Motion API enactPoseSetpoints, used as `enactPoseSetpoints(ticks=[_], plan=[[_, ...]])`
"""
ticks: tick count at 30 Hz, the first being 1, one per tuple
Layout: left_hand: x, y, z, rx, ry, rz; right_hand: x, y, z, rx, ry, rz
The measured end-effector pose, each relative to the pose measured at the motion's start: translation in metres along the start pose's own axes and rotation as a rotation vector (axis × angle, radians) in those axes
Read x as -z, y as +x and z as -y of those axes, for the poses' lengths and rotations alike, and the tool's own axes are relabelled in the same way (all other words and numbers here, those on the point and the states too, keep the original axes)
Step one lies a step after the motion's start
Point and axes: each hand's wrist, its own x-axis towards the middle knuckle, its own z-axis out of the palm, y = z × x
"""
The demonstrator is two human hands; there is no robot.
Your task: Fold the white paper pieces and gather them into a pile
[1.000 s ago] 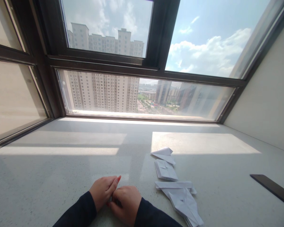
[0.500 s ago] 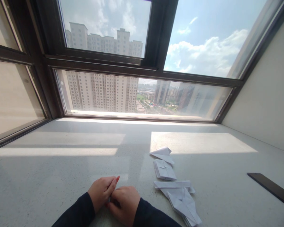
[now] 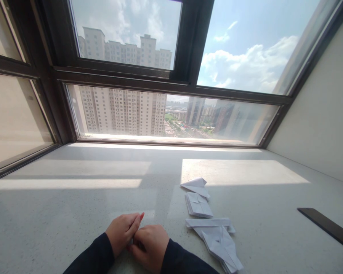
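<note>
Left of the creased white paper folds [image 3: 214,236] on the speckled bench [image 3: 74,205], left hand [image 3: 122,230] and right hand [image 3: 150,245] press together, grips curled; anything held is hidden

**Dark sleeves, bare hands**

The person wears a long-sleeved top in a very dark navy, close to black. Both sleeves [image 3: 94,257] reach to the wrists and end in plain, snug cuffs with no visible buttons, stripes or logos. The cloth looks soft and matte, with a few gentle folds. The left hand [image 3: 122,231] and right hand [image 3: 151,243] are bare: no gloves, rings or watch show.
</note>
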Motion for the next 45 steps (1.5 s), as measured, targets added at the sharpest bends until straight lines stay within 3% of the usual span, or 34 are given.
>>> enactPoseSetpoints(ticks=[45], plan=[[0.0023, 0.0004, -0.0014, 0.020, -0.030, 0.008, 0.0037, 0.0002, 0.0020, -0.009, -0.003, 0.020]])
